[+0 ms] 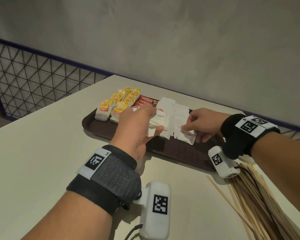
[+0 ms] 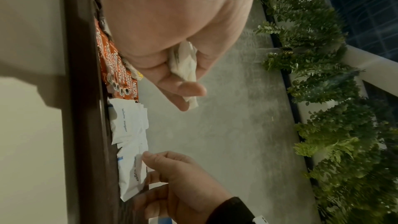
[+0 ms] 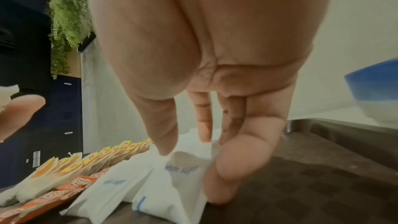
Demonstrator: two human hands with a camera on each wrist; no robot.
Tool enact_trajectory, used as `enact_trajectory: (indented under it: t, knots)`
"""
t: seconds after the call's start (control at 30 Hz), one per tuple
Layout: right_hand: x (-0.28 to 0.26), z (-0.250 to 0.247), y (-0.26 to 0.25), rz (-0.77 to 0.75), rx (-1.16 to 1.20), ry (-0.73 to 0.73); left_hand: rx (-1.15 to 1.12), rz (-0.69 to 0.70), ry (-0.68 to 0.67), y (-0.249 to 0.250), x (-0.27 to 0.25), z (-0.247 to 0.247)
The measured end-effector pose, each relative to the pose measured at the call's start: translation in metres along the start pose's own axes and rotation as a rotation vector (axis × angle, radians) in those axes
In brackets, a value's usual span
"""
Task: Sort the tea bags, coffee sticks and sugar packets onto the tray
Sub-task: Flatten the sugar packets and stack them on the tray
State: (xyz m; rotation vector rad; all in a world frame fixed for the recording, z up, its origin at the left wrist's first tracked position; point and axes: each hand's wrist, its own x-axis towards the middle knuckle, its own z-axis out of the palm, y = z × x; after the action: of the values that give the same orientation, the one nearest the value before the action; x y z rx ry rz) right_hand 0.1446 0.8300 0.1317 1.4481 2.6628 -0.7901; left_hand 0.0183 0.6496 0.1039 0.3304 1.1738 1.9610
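The fingers (image 1: 158, 130) of the left hand (image 1: 137, 122) curl round a small bunch of white paper sugar packets (image 1: 156, 121), held just above the dark brown plastic tray (image 1: 93, 125). The right hand (image 1: 204, 123) reaches in from the other side, its thumb and fingertips pinching the edge of a white packet printed "white sugar" (image 1: 186, 135) that lies on the tray at the near end of the spread of white sugar packets (image 1: 177, 111). To the left of that spread lie the red coffee sticks (image 1: 148, 101), and beyond them, at the tray's far left, stand rows of yellow-tagged tea bags (image 1: 118, 104).

The tray sits on a pale cream table (image 1: 42, 144) pushed against a rough grey plastered wall (image 1: 163, 40). A sheaf of thin wooden stirrers (image 1: 255, 196) lies on the table near the right wrist. A black wire-mesh panel with a purple rail (image 1: 33, 73) borders the table's left side. The wrist views show hanging green foliage (image 2: 323, 74) farther off.
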Motion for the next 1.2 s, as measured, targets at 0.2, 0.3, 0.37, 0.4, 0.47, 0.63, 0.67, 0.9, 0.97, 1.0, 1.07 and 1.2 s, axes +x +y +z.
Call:
enact_trajectory:
  t: [0.2,0.3,0.37,0.4,0.47,0.63,0.67,0.9,0.97,1.0,1.07,1.2]
  knots:
    - [-0.003,0.003,-0.003,0.064,-0.047,-0.026,-0.014,-0.011,-0.009,0.000,0.000,0.001]
    - [-0.003,0.007,-0.007,0.076,-0.058,-0.029,-0.023,-0.020,-0.011,0.000,0.000,0.001]
    - [-0.002,0.008,-0.012,0.077,-0.034,-0.015,-0.050,-0.035,-0.015,0.000,0.000,0.001]
    - [-0.001,0.009,-0.013,0.077,-0.018,-0.012,-0.065,-0.045,-0.018,0.001,0.000,0.001]
    - [0.003,0.010,-0.015,0.072,-0.007,0.001,-0.098,-0.066,-0.032,0.003,-0.001,0.001]
    - [0.007,0.010,-0.016,0.050,-0.018,0.042,-0.158,-0.095,-0.074,0.004,-0.004,0.003]
    - [0.008,0.010,-0.016,0.048,-0.019,0.047,-0.155,-0.093,-0.076,0.004,-0.004,0.004]
    - [-0.002,-0.013,-0.016,-0.020,0.005,0.246,-0.043,-0.035,-0.115,-0.002,-0.003,0.003]
    - [-0.017,-0.023,-0.024,-0.101,0.179,0.218,0.005,-0.030,-0.147,-0.003,-0.003,0.003]
    - [-0.027,-0.028,-0.030,-0.142,0.277,0.150,0.027,-0.027,-0.162,-0.003,-0.003,0.003]
    - [-0.045,-0.034,-0.040,-0.189,0.400,-0.025,0.066,-0.024,-0.187,-0.004,-0.003,0.003]
    - [-0.065,-0.034,-0.048,-0.254,0.258,-0.173,0.142,-0.003,-0.199,-0.006,-0.004,0.004]
